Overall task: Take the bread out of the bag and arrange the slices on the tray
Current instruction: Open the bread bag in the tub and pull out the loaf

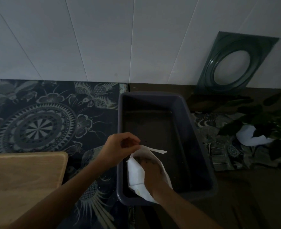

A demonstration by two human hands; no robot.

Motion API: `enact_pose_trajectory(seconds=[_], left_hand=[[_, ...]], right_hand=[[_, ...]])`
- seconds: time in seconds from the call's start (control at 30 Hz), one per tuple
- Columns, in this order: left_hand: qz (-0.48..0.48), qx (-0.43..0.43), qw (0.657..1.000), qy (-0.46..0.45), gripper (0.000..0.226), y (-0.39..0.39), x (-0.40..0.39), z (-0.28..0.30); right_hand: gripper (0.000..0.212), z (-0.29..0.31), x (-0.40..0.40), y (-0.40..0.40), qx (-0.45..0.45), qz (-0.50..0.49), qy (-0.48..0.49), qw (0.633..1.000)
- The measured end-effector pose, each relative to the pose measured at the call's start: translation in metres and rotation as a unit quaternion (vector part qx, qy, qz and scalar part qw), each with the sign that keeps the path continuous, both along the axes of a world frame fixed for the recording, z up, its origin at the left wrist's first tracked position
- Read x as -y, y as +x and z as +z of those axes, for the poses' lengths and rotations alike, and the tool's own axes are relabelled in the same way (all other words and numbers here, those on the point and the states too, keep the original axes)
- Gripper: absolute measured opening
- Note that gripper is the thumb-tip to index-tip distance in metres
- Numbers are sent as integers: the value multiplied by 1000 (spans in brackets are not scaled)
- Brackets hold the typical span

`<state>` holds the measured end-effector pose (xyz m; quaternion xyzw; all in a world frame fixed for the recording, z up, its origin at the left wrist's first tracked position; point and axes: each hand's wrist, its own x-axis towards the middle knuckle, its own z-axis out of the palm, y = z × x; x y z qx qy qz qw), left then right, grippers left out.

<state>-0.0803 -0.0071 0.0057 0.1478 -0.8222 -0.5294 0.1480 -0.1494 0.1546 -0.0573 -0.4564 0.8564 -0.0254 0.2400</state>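
**Dim counter, hand in bread bag over bin**

Dark patterned cloth [37, 116] under white wall panels. Grey plastic bin [200, 146] looks empty; white paper bag [136, 176] held over its near end. Left hand [120, 146] pinches bag rim. Right hand [153, 171] inside bag, grip unclear. Bread not visible; likely soft, light, crushable, so lift by the edges. Wooden tray [24, 177] left of bin, bare.

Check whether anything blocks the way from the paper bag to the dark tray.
Nothing visible does. The bag is held over the tray, the left hand pinching its rim and the right hand reaching inside. The tray looks empty. No bread shows yet.
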Motion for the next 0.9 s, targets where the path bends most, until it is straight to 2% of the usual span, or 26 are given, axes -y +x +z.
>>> enact_pose_trajectory(seconds=[0.1,0.23,0.43,0.57,0.73,0.9], left_hand=[[9,-12,1000,-17,15,0,0,0],[12,-28,999,-43,17,-3,-2,2],[20,-19,997,-66,18,-8,-2,4],[15,-36,996,-83,14,-11,-4,10],[-1,-45,992,-118,11,-15,-9,16],[4,-33,992,-119,10,-16,-13,16]], right_hand=[[67,19,-2,1,-29,3,3,1000],[56,40,4,-2,-103,49,65,991],[72,78,-18,-3,-115,26,-19,993],[65,107,-29,-8,-94,8,-95,991],[74,134,-40,-15,-98,6,-105,990],[58,164,-46,-23,-88,14,-113,990]])
